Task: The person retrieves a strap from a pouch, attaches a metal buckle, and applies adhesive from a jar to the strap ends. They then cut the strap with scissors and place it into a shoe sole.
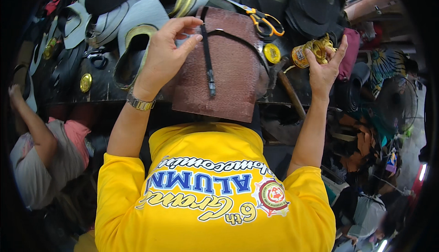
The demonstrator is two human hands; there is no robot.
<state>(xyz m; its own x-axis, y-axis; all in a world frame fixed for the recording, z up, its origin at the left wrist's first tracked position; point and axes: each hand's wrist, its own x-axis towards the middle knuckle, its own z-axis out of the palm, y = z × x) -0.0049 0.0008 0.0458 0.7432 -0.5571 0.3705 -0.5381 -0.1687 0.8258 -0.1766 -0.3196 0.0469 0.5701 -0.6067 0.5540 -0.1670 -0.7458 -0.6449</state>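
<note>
My left hand (pixel 176 46) is raised over the left edge of a reddish-brown textured slab (pixel 228 83), its thumb and fingers apart. Close beside its fingertips lies a narrow black strap (pixel 208 62), running down the slab with a small fitting at its lower end. A second black strap (pixel 242 44) curves across the slab to the right. My right hand (pixel 322 69) is spread at a yellow-labelled jar (pixel 300 57), thumb overlapping it; whether it bears on the jar, I cannot tell. Yellowish strands show near the jar's mouth.
Orange-handled scissors (pixel 265 22), a round yellow lid (pixel 272 53) and a wooden-handled hammer (pixel 291 87) lie right of the slab. Grey and black cut sheets (pixel 141 18) crowd the bench's far side. Another person's arm (pixel 36 128) is at left; a fan (pixel 398 103) stands right.
</note>
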